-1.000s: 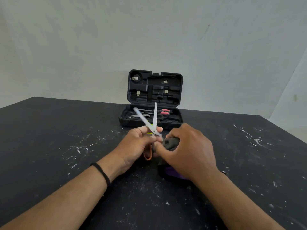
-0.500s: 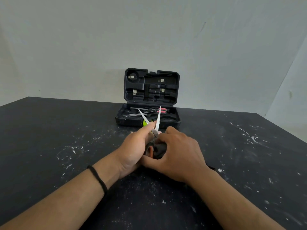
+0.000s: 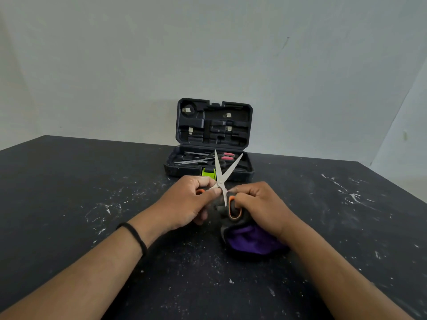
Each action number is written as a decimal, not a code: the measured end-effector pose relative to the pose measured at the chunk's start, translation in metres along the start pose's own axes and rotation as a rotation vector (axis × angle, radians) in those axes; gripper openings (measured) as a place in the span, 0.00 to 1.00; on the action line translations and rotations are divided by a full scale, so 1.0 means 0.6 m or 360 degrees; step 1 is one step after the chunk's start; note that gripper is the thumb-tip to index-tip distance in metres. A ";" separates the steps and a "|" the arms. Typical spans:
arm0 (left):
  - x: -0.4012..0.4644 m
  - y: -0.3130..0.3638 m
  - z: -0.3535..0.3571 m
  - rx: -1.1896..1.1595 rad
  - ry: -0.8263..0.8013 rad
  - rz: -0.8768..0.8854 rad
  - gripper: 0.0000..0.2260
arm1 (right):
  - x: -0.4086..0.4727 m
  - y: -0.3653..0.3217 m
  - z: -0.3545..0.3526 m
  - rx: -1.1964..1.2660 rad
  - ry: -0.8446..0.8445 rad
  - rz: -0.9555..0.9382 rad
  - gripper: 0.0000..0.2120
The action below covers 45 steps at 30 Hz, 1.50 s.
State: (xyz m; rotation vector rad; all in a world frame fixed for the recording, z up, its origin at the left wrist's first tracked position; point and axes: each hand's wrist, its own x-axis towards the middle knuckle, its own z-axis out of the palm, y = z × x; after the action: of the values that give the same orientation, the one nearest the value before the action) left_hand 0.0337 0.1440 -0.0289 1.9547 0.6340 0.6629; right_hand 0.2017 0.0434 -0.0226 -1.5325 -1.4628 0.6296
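A pair of scissors (image 3: 222, 175) with silver blades and grey-and-orange handles stands blades-up between my hands, its blades spread in a V. My left hand (image 3: 188, 200) grips the left handle, thumb and forefinger close to the pivot. My right hand (image 3: 258, 207) grips the right handle, a finger through its orange-lined loop. Both hands hover just above the black table (image 3: 69, 204). A dark cloth with purple lining (image 3: 251, 241) lies under my right wrist.
An open black tool case (image 3: 212, 139) stands behind the hands near the wall, its lid upright. Its tray holds another pair of scissors with red handles (image 3: 227, 155) and metal tools. A lime-green latch (image 3: 208, 173) sits on its front. White scuffs mark the table.
The blades have spread wider into a V and my hands have pulled apart. The purple-lined cloth shows again under my right wrist.
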 end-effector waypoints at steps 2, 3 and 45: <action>0.001 -0.006 0.000 -0.0099 -0.0011 -0.0115 0.06 | 0.001 0.005 -0.004 -0.0187 0.0063 0.0006 0.09; 0.000 -0.005 0.002 -0.0215 -0.0049 -0.0170 0.06 | 0.000 0.005 -0.006 -0.0274 0.0103 0.0014 0.08; -0.002 -0.019 0.037 -0.0150 0.0187 -0.0103 0.11 | 0.020 0.028 -0.013 -0.1121 0.0820 -0.0527 0.10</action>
State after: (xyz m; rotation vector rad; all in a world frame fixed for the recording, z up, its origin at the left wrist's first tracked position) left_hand 0.0463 0.1345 -0.0486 1.8109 0.7225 0.7581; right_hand 0.2186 0.0550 -0.0307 -1.7241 -1.5382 -0.5086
